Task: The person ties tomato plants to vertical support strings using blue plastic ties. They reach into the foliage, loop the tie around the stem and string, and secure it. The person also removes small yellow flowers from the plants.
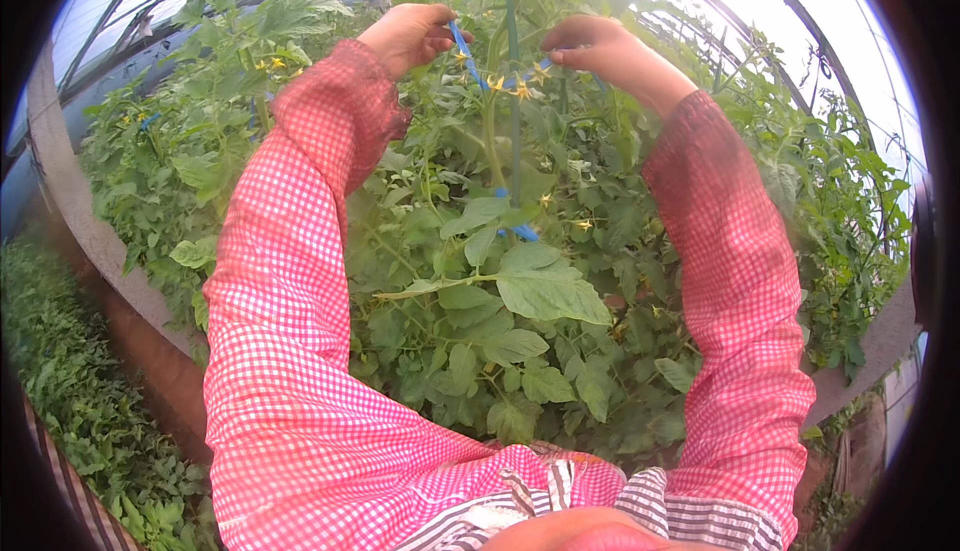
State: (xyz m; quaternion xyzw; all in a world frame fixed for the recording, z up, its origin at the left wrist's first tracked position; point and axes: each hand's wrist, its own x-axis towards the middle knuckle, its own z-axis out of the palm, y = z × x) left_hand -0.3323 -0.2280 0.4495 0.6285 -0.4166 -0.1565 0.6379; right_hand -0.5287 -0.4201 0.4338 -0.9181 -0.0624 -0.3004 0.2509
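A tomato plant with small yellow flowers grows beside a thin green stake. My left hand, raised at the upper left of the stem, pinches one end of a blue plastic strip. The strip slants down to the stem and stake, then rises toward my right hand, whose fingers close on its other end. Flowers partly cover the strip's middle, so I cannot tell how it passes round the stem. Lower on the same plant, another blue tie shows among the leaves.
Dense leafy plants stand on both sides under the greenhouse's curved frame. A pale ledge runs along the left, with low greenery beyond it. Broad leaves hang close in front of me, between my forearms.
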